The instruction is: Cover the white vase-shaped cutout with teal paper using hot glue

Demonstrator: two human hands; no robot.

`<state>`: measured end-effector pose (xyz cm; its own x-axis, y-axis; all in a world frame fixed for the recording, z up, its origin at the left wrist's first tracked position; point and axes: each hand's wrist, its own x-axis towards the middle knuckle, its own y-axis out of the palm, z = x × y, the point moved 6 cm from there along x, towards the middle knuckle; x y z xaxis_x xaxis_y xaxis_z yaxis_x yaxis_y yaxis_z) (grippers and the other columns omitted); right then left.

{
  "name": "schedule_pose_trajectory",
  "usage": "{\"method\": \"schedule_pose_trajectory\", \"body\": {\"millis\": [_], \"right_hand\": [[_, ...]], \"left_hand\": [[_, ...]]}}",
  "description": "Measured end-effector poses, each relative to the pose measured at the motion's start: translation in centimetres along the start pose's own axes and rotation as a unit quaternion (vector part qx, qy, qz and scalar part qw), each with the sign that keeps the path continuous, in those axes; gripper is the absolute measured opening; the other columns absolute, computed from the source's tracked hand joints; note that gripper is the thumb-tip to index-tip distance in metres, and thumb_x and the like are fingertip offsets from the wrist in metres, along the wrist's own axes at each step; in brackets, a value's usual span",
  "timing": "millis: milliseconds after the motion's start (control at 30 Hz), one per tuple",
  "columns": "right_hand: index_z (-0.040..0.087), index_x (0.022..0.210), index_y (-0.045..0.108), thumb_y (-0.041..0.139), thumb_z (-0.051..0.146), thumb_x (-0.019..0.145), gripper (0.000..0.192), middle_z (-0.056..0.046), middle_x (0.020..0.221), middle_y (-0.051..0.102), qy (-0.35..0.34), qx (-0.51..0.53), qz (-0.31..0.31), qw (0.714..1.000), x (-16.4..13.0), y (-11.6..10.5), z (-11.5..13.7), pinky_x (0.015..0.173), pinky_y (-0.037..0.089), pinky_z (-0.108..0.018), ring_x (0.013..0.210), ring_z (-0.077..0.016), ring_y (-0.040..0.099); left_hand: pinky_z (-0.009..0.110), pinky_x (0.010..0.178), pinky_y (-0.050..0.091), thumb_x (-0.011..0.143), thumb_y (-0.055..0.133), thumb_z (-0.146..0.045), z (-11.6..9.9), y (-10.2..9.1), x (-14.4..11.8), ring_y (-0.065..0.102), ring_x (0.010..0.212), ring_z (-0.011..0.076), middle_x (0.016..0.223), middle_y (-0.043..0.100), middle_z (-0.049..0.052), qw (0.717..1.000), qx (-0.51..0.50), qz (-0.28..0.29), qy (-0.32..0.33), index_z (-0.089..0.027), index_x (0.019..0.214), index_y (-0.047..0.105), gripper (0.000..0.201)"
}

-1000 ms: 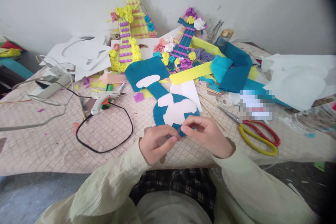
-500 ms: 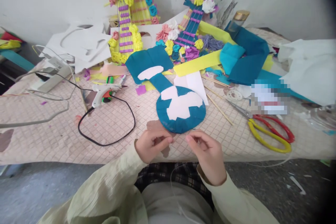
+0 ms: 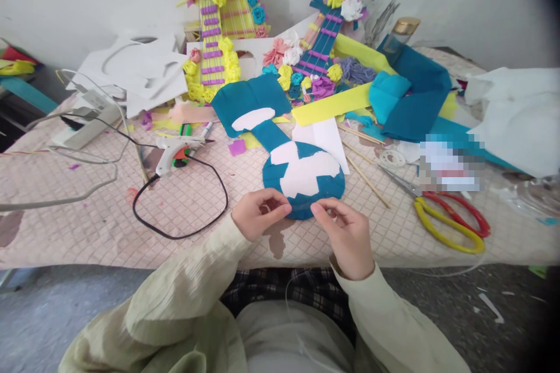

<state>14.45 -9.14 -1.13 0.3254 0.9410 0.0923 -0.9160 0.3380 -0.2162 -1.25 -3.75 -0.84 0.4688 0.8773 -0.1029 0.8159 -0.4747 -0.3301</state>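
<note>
While both hands sit at the near rim of the blue guitar cutout, left hand is curled with thumb and fingers pinched together just beside the rim, right hand likewise pinched close at the rim; whether either grips something thin, can't tell. A fine pale thread runs down over the lap below the hands. Cutout lies flat on the quilted surface, near edge, round body toward the person, neck pointing away.

Progress, as a judgement: blue covering wraps body and neck, but white backing patches show uncovered in the middle, and no flowers or strings on it. Two finished guitars behind, yellow one and blue one, carry rolled flowers and purple frets, so decorating looks left to do.

Outward: glue gun with black cord to the left, white paper sheet touching the cutout's far side, wooden skewers to the right, scissors with yellow and red handles further right, blue and yellow felt scraps behind.

Writing: none readable; one item near the scissors is blurred out.
</note>
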Motion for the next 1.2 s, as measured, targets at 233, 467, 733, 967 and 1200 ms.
{"method": "schedule_pose_trajectory", "body": {"millis": [233, 467, 733, 967, 1200], "right_hand": [[0.018, 0.065, 0.06, 0.059, 0.033, 0.074, 0.017, -0.002, 0.066, 0.06, -0.047, -0.053, -0.004, 0.998, 0.5, 1.0, 0.6, 0.066, 0.042, -0.028, 0.066, -0.0133, 0.051], [0.019, 0.057, 0.06, 0.059, 0.026, 0.072, 0.017, 0.0, 0.06, 0.061, -0.131, -0.233, -0.071, 0.961, 1.2, 2.1, 1.1, 0.072, 0.034, -0.031, 0.066, -0.0142, 0.051], [0.019, 0.055, 0.059, 0.056, 0.027, 0.075, 0.021, 0.001, 0.06, 0.061, -0.155, -0.332, -0.083, 0.927, 1.1, 2.8, 0.4, 0.076, 0.023, -0.034, 0.068, -0.0155, 0.048], [0.02, 0.054, 0.059, 0.058, 0.027, 0.073, 0.02, 0.001, 0.058, 0.059, -0.149, -0.341, -0.079, 0.925, 1.3, 2.9, 0.2, 0.072, 0.024, -0.033, 0.068, -0.0153, 0.046], [0.02, 0.054, 0.059, 0.058, 0.025, 0.073, 0.02, 0.0, 0.059, 0.059, -0.142, -0.354, -0.072, 0.922, 1.3, 3.1, -0.1, 0.071, 0.023, -0.032, 0.068, -0.0154, 0.044]], "left_hand": [[0.018, 0.044, 0.032, 0.07, 0.057, -0.032, 0.6, -0.8, 1.1, 0.039, 0.047, 0.0063, 0.052, 0.051, -0.002, 0.999, 0.022, -0.031, -0.001, -0.013, 0.064, 0.058, 0.02], [0.019, 0.045, 0.032, 0.066, 0.057, -0.023, 0.9, -1.6, 2.7, 0.041, 0.045, 0.0067, 0.048, 0.052, -0.003, 0.982, 0.18, -0.038, -0.03, -0.014, 0.06, 0.062, 0.012], [0.022, 0.052, 0.036, 0.064, 0.057, -0.026, 1.6, -1.4, 4.1, 0.051, 0.051, 0.0102, 0.053, 0.057, -0.002, 0.958, 0.283, -0.011, -0.038, -0.016, 0.059, 0.064, 0.013], [0.023, 0.053, 0.037, 0.064, 0.058, -0.026, 1.4, -1.3, 4.3, 0.052, 0.052, 0.0115, 0.054, 0.059, -0.002, 0.947, 0.319, -0.005, -0.031, -0.017, 0.06, 0.063, 0.011], [0.023, 0.052, 0.036, 0.063, 0.057, -0.027, 1.5, -1.1, 4.4, 0.051, 0.053, 0.0122, 0.053, 0.057, -0.003, 0.939, 0.34, -0.006, -0.042, -0.018, 0.06, 0.062, 0.011]]}}
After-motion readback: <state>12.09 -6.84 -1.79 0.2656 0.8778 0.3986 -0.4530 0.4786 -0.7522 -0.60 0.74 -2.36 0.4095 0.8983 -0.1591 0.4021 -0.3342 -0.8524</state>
